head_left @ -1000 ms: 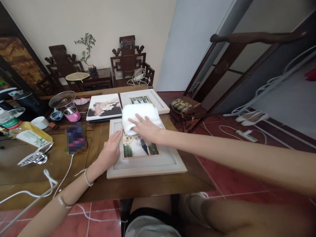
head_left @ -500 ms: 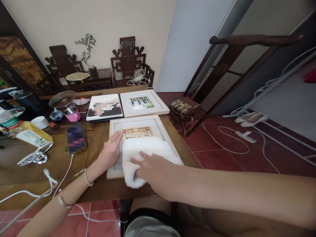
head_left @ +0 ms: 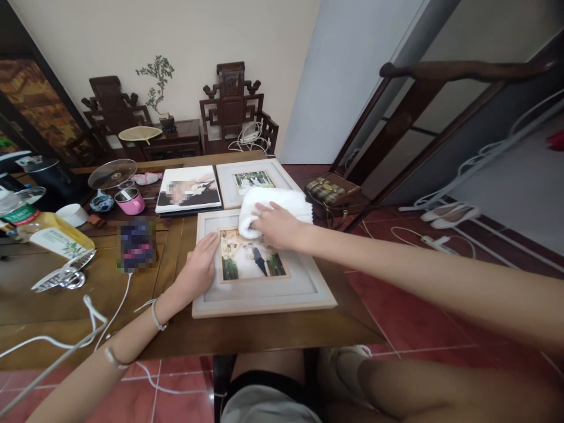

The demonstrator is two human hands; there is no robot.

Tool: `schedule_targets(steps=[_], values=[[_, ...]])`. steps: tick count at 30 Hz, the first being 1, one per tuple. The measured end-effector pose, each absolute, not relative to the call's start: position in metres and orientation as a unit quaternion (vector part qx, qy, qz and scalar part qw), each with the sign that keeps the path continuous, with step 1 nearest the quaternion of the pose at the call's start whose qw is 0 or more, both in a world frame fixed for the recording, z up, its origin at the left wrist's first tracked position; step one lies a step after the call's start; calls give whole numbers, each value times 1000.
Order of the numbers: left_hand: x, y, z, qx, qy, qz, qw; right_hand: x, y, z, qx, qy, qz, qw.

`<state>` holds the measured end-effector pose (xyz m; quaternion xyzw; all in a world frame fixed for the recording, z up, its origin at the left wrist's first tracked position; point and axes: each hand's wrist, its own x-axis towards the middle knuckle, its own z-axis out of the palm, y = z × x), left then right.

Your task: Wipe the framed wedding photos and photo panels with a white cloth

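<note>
A picture frame (head_left: pixel 264 299) with a pale wood border lies flat near the front edge of the table, a wedding photo at its middle. My left hand (head_left: pixel 200 267) rests on its left side, fingers stretched out and holding nothing. A folded white towel (head_left: pixel 282 202) covers the far part of this frame and overlaps the near edge of a second picture frame (head_left: pixel 227 176) behind it. My right hand (head_left: pixel 275 226) grips the towel, thumb side tucked into its fold. Left of the second frame lies a photo album (head_left: pixel 187 188).
On the table's left stand a pink mug (head_left: pixel 131 201), a bottle of yellow liquid (head_left: pixel 57 232), a hair clip (head_left: pixel 66 273) and a blurred-out device (head_left: pixel 136 244) on a white cable. A wooden chair (head_left: pixel 400 120) with a plaid bag (head_left: pixel 326 188) is at the right.
My right hand and the towel have moved away from me across the frame, from its near edge to its far edge, uncovering the photo. My left hand has stayed in place.
</note>
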<state>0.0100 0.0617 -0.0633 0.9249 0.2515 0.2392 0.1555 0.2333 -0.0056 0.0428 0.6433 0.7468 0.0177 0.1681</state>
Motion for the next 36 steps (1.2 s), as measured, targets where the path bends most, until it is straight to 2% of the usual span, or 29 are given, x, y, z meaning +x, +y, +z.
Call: schedule_targets(steps=[12, 24, 27, 31, 36], values=[[14, 60, -54, 922, 244, 242, 179, 189, 43, 63, 567, 811, -84, 117], [18, 51, -40, 889, 301, 260, 227, 212, 24, 53, 601, 786, -5, 145], [19, 51, -40, 897, 283, 245, 235, 202, 24, 44, 558, 814, 31, 159], [18, 54, -41, 907, 259, 236, 233, 186, 22, 29, 511, 846, 70, 137], [14, 57, -43, 914, 237, 234, 231, 176, -6, 32, 476, 867, 40, 145]])
